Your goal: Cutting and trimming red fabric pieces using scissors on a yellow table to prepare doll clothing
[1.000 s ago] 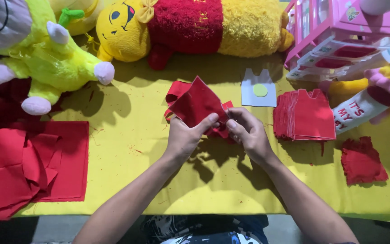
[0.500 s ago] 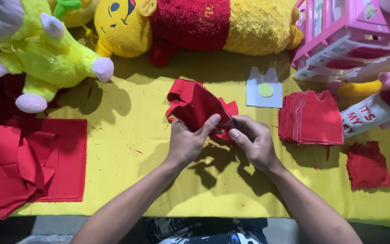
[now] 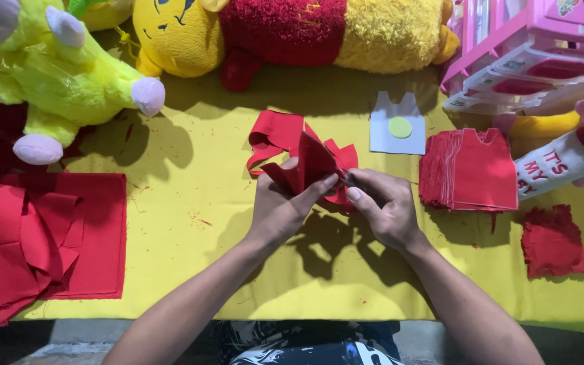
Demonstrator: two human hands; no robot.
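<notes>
Centrally — red cloth (image 3: 305, 159) between both hands

Open yellow cloth (image 3: 190, 270) lies in front of and left of both hands — the widest free lane runs between the left hand (image 3: 280, 209) and the loose red fabric sheets (image 3: 42, 236). Right of the right hand (image 3: 386, 209), a stack of cut red vest pieces (image 3: 471, 169) sits near. Beyond, 2 plush toys — yellow-green (image 3: 55, 74), yellow-and-red (image 3: 292, 34) — block the far edge; a pink plastic rack (image 3: 528, 47) closes the far right corner.
</notes>
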